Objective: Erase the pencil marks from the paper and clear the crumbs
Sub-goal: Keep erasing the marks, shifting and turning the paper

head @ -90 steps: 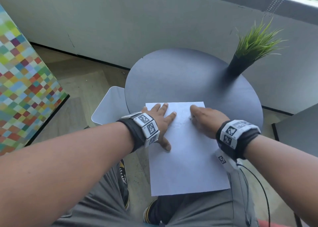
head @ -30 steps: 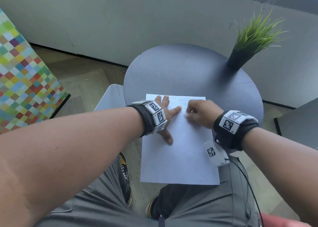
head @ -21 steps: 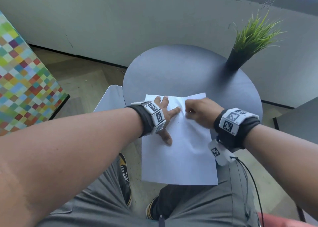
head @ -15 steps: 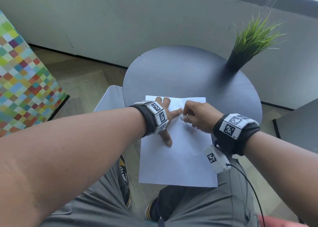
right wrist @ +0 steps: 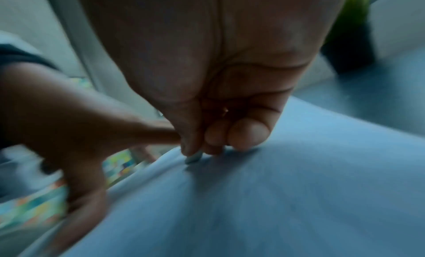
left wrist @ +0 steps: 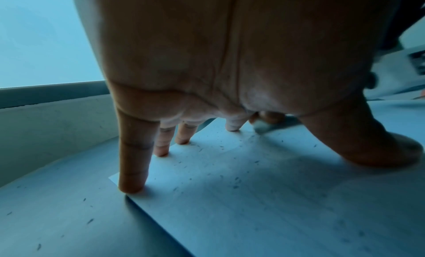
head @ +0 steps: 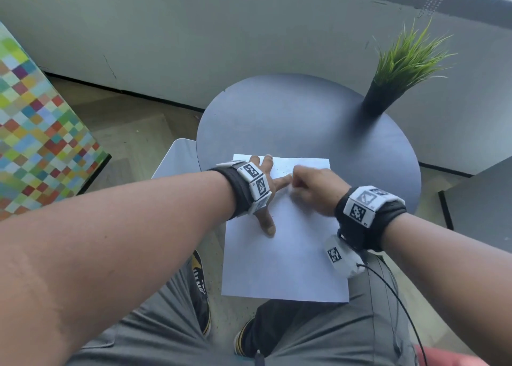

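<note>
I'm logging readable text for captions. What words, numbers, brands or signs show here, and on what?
No words can be read.
Left wristband: black-and-white square code markers, no letters legible.
Right wristband: same markers; tiny print beside one, too small to read.
Paper: no legible writing.
Shoe: pale marking, unreadable.

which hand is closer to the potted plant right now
Right. The right hand works near the middle of the paper, on the side toward the potted plant. The left hand presses the paper's left part, farther away.
</note>
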